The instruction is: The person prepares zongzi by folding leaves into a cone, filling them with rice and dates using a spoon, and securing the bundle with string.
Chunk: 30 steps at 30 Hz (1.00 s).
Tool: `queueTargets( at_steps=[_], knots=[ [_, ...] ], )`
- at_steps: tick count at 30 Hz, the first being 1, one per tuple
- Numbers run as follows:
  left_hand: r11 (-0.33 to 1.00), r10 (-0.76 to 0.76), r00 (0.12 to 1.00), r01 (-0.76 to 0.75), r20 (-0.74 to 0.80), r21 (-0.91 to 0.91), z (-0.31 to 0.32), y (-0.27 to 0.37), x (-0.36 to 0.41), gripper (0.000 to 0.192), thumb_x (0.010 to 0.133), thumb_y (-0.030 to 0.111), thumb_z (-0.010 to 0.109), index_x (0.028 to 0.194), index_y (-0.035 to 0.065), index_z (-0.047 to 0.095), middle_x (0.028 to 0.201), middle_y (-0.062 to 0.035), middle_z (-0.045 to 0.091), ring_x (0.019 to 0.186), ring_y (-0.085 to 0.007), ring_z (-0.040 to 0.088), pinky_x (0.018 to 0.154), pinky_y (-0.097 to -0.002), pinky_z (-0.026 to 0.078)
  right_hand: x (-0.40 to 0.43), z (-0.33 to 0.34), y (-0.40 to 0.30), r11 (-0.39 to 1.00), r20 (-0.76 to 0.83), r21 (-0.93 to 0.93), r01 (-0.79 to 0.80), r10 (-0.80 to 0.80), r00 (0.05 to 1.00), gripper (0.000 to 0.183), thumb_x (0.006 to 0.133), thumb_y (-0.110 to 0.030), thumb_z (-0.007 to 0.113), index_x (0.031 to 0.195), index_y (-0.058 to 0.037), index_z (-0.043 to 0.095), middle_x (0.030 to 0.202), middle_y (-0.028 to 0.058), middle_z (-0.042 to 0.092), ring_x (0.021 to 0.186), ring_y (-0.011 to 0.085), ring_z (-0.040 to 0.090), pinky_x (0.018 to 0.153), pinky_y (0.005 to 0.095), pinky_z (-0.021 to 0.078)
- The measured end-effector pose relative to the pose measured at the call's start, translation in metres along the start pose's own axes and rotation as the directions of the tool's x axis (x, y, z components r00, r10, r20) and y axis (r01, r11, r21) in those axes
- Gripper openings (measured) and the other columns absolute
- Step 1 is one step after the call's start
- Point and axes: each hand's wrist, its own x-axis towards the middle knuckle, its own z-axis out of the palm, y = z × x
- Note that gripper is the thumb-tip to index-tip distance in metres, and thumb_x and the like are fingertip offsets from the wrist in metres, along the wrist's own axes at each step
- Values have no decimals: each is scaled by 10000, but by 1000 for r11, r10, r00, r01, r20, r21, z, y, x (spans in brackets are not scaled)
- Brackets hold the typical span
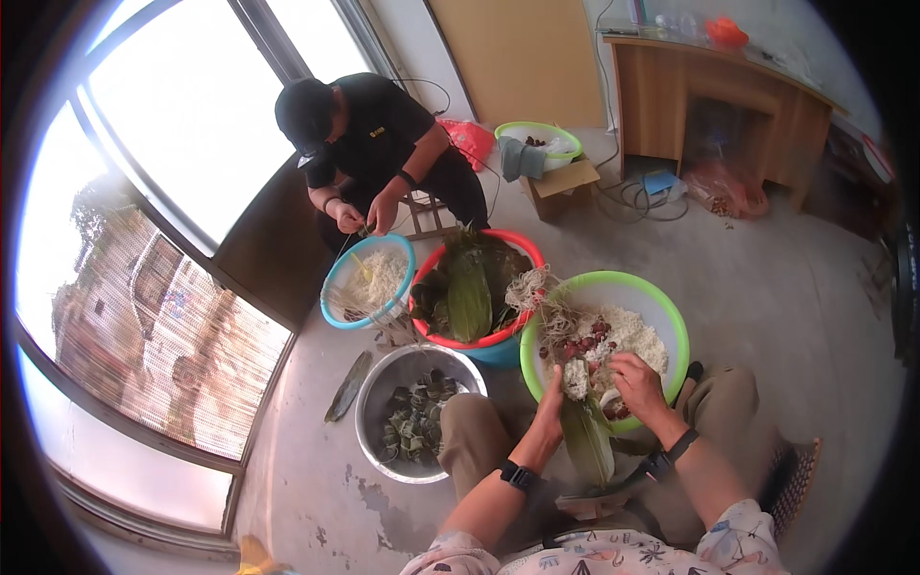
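My left hand [550,404] holds a long green bamboo leaf [588,440], folded at its upper end around a packed lump of white rice [576,379]. The leaf's wide tail hangs down over the near rim of a green-rimmed basin [678,316]. My right hand [637,388] is over the basin, just right of the rice lump, with its fingers bent; whether anything is between them cannot be made out. Inside the basin are loose white rice [636,332], dark red dates [586,343] and a bundle of thin tan strings [560,320] on the left rim.
A red-rimmed tub [535,251] holds bamboo leaves [471,298]. A steel basin [368,438] contains wrapped rice dumplings [417,420]. Across from me, a person [388,136] works over a blue-rimmed rice basin [327,305]. One loose leaf [349,387] lies on the floor. Behind stands a wooden desk [647,93].
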Motion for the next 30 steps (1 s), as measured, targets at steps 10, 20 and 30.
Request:
queueTargets(
  at_steps=[10,20,30],
  knots=[
    [986,168,981,-167,-96,22,-2,-3,7,550,996,523,366,1263,78,548,1068,-84,660,926,-223,641,791,-395,547,-9,2,3,1000,106,-13,-7,8,994,528,773,40,603,1282,-90,553,1407,174,422,1202,368,521,964,400,473],
    [983,86,992,-70,88,-172,-2,14,16,573,1007,543,288,1222,81,549,1046,-107,630,918,-261,623,829,-437,538,1,-1,-23,962,176,-42,271,-260,950,737,713,36,671,1393,-128,440,1419,98,438,1248,328,483,1024,418,428],
    [991,121,993,-121,-2,-60,-1,-2,8,598,1013,539,267,1308,67,486,1221,-133,576,1115,-272,565,967,-420,480,-7,-2,-28,890,240,-72,450,-423,874,318,742,-7,647,1031,-133,678,1337,91,520,1283,284,464,1052,417,377]
  ],
)
